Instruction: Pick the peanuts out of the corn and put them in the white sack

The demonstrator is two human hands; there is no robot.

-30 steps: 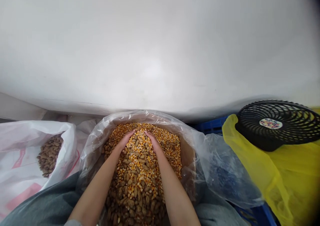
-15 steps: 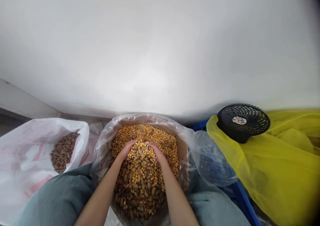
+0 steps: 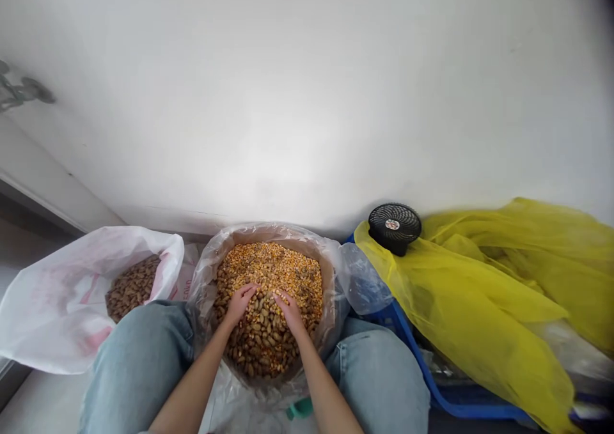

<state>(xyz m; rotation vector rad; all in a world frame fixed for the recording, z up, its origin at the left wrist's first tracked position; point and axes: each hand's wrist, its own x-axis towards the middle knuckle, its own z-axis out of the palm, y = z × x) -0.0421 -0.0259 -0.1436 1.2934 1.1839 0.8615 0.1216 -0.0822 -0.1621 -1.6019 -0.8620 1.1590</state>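
A transparent plastic liner (image 3: 268, 231) lines a large sack filled with a mix of yellow maize kernels (image 3: 271, 264) and peanuts in their shells (image 3: 261, 348). My left hand (image 3: 240, 303) rests on the mix with its fingers spread, near the middle of the sack. My right hand (image 3: 289, 312) lies close beside it, its fingertips also on the grain. Neither hand visibly holds anything. The hands do not touch each other.
A white sack (image 3: 153, 255) of peanuts stands to the left. A black round fan (image 3: 394, 228) sits on a yellow plastic sheet (image 3: 480, 293) to the right, over a blue crate (image 3: 422, 373). My jeans-clad knees (image 3: 139, 351) flank the sack. A white wall (image 3: 307, 101) rises ahead.
The view has pulled back and up, so the sacks look smaller and more of my legs and the yellow sheet show. My hands have spread slightly apart on the grain.
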